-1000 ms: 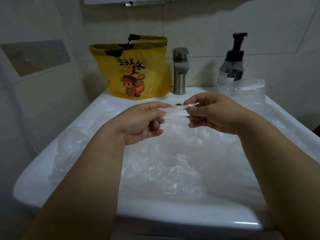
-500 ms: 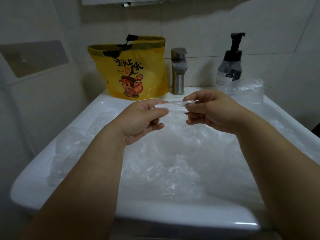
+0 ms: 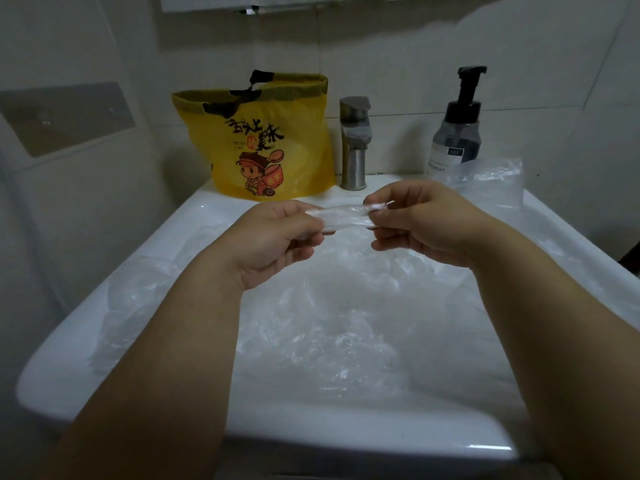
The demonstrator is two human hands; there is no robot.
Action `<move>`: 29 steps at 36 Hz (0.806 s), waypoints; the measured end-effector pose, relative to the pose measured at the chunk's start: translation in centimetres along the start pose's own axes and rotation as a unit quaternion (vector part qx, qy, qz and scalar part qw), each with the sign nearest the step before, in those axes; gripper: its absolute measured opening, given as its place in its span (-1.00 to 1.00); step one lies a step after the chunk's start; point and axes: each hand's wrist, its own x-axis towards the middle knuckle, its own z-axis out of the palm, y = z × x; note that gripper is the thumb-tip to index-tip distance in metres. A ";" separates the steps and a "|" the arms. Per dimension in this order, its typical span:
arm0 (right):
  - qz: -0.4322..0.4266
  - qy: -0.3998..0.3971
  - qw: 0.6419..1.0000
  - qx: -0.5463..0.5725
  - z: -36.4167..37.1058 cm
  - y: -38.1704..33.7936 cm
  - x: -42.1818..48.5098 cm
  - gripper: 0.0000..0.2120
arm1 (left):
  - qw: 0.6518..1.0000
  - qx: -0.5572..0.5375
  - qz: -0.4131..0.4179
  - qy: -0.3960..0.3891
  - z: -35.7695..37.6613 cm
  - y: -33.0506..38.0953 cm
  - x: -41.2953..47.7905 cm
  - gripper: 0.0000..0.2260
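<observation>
Head view, looking down over a white sink (image 3: 363,431) in a tiled bathroom; two bare forearms come in from the bottom edge and meet above the basin.

The left hand (image 3: 277,237) and the right hand (image 3: 426,226) hold a strip of clear plastic film (image 3: 346,218) stretched between them, above the basin and in front of the tap (image 3: 353,143). The left grip is clamped on one end, thumb pressed against curled fingers; the right grip pinches the other end between thumb and forefinger, with a small tip of film poking out past the fingers.

Below the hands, crumpled clear plastic (image 3: 346,323) fills the basin and spills over its left rim; whether it is one piece with the strip cannot be told.

On the ledge at the back, a yellow bag (image 3: 263,140) with black handles and a cartoon figure stands upright, just left of the metal tap; a pump bottle (image 3: 457,133) with a black top stands well to the tap's right. A separate piece of clear plastic (image 3: 491,181) sits in front of the bottle, on the right rim. A grey rectangular plate (image 3: 65,116) is fixed to the left wall.
</observation>
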 end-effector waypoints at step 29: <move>-0.033 -0.001 0.995 0.092 0.2 -0.5 -0.2 -0.79 | 0.986 -0.162 0.008 -0.037 0.1 1.0 -0.5 -0.60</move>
